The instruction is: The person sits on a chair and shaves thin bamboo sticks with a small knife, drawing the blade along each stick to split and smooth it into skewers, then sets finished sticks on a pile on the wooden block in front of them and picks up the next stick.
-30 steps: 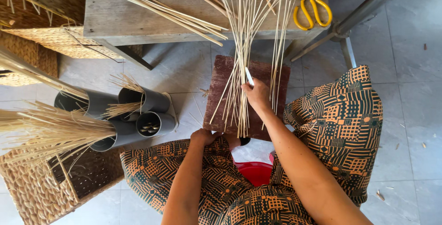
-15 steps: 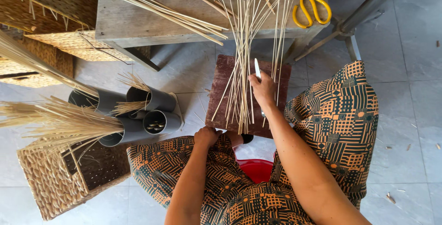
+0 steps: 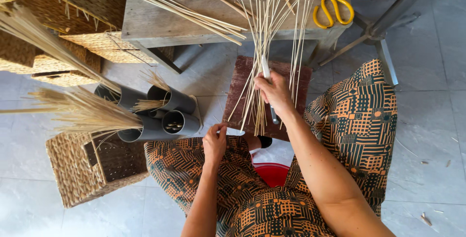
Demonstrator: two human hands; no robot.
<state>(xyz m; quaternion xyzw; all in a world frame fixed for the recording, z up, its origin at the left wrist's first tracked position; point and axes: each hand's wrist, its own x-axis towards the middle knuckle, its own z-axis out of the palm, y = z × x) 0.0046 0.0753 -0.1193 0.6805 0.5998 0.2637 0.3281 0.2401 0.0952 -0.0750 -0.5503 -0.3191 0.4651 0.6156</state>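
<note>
right hand (image 3: 275, 91): fingers clamped on a thin white-handled tool (image 3: 266, 74), pressed against a bundle of pale thin sticks (image 3: 262, 52)
left hand (image 3: 214, 143): fingers curled together at the near end of the sticks; whether they pinch anything i cannot tell
sticks: fanned upright over a brown wooden block (image 3: 272, 96), tips reaching across the desk (image 3: 160, 23)
desk: grey planks; a loose sheaf of flat strips (image 3: 189, 11); yellow scissors (image 3: 332, 11) at its right end
floor, left: grey tubes (image 3: 165, 113) holding dry straw (image 3: 82, 111); woven baskets (image 3: 82, 169) beside them
lap: patterned orange and dark cloth (image 3: 359, 115); red bowl (image 3: 272, 173) between the knees
</note>
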